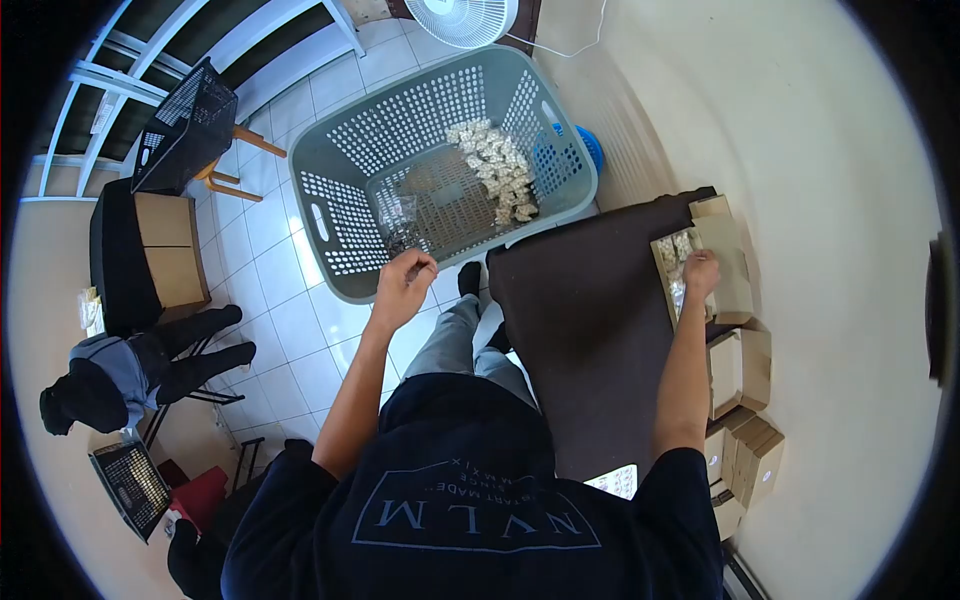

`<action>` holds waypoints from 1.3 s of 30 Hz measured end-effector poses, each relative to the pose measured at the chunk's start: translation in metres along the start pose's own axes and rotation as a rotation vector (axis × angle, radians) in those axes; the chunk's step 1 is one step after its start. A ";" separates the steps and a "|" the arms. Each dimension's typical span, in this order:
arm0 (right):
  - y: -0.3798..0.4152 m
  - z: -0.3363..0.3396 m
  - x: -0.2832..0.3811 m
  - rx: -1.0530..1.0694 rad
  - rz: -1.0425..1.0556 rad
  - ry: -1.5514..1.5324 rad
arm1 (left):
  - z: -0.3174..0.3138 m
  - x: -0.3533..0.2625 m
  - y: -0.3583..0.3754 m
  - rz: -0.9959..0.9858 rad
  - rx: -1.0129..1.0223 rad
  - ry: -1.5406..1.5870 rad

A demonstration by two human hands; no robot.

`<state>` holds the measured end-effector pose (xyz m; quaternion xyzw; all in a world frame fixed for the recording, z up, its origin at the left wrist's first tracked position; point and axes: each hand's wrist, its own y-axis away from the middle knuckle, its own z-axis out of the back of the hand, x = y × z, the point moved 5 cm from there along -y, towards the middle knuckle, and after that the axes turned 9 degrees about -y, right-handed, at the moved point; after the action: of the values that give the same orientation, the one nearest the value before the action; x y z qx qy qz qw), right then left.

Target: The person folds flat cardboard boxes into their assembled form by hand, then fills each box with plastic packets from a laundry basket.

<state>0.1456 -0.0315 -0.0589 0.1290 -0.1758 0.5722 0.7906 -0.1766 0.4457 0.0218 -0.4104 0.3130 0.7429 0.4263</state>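
My left hand (403, 286) is at the near rim of a large grey-green plastic basket (345, 291), its fingers curled together; whether anything is pinched in them is hidden. Inside the basket, a pile of small packets with pale contents (492, 168) lies on the right, and a few clear packets (398, 208) lie on the left. Over on the right, my right hand (701, 273) is closed at an open cardboard box (735, 262). Small clear packets with pale contents (676, 248) lie in that box beside my fingers. What those fingers grip cannot be made out.
The box stands on a dark-covered table (580, 330) along the wall. More cardboard boxes (740, 375) line its right edge. A white fan (462, 20) stands beyond the basket. On the left are another person (130, 370), a dark crate (185, 130) and a wooden stool (225, 180).
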 end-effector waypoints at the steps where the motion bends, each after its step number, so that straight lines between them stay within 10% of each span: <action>1: 0.004 0.001 0.002 0.003 0.000 0.004 | 0.003 0.000 -0.014 0.005 0.001 0.001; 20: 0.036 0.031 0.010 -0.017 0.063 -0.188 | -0.160 0.184 -0.237 0.166 0.667 -0.537; 32: 0.254 0.079 0.023 0.240 -0.549 -0.583 | -0.250 0.259 -0.242 0.667 0.748 -0.650; 35: 0.277 0.072 0.024 0.289 -0.632 -0.592 | -0.304 0.370 -0.234 0.717 0.481 -0.237; 39: 0.273 0.064 0.029 0.364 -0.582 -0.614 | -0.289 0.359 -0.231 0.555 0.584 -0.498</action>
<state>-0.1140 0.0527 0.0122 0.4733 -0.2551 0.2832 0.7942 0.0208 0.4468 -0.4544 0.0164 0.4946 0.7855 0.3715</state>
